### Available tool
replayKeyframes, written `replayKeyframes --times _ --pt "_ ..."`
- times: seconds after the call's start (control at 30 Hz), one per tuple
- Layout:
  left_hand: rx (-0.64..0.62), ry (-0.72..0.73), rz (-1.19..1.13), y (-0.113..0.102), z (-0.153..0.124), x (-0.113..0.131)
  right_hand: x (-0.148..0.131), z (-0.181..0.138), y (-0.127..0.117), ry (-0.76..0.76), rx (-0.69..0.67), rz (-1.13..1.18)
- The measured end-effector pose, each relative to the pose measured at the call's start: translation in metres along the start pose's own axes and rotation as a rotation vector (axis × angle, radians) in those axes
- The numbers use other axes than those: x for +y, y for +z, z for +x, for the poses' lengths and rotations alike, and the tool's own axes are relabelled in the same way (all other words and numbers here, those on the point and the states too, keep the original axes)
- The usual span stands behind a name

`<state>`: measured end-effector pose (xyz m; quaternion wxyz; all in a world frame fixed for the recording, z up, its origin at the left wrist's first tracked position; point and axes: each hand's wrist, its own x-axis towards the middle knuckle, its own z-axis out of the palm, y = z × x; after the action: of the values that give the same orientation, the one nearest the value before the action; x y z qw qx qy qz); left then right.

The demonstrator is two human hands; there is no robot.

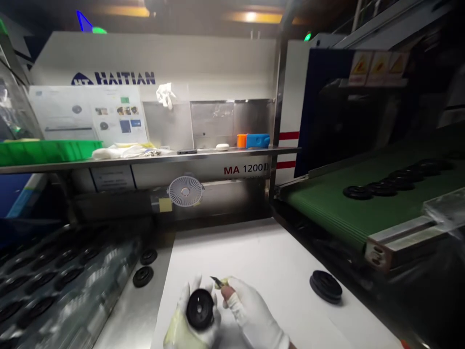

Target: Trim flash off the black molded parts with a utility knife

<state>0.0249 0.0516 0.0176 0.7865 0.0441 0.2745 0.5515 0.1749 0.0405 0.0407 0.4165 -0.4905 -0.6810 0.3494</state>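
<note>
White gloves point(250, 315) — left hand point(177, 332) yellow-stained, right hand point(256, 320) fingertip point(227, 292) bare.

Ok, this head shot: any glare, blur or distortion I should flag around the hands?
Head view: ceiling lamps flare at top; wide lens bows the steel shelf; tray at lower left smears; black disc in the left hand and blade in the right hand look fairly sharp.

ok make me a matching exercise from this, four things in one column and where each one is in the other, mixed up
Things
1. black disc
2. small blade
3. stacked black discs
4. blue block

Places
a. on the metal shelf
b. in the right hand
c. in the left hand
d. on the white table

Pairs: 1-c, 2-b, 3-d, 4-a
</note>
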Motion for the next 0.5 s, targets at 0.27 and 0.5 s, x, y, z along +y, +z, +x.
replayKeyframes --times 0.27,0.5 --pt "0.221 0.178 -0.03 0.012 -0.005 -0.008 0.017 -0.036 0.023 0.104 -0.041 -0.259" --pt "0.006 0.118 -0.069 0.001 -0.014 -0.009 0.016 -0.033 0.03 0.021 -0.06 -0.261"
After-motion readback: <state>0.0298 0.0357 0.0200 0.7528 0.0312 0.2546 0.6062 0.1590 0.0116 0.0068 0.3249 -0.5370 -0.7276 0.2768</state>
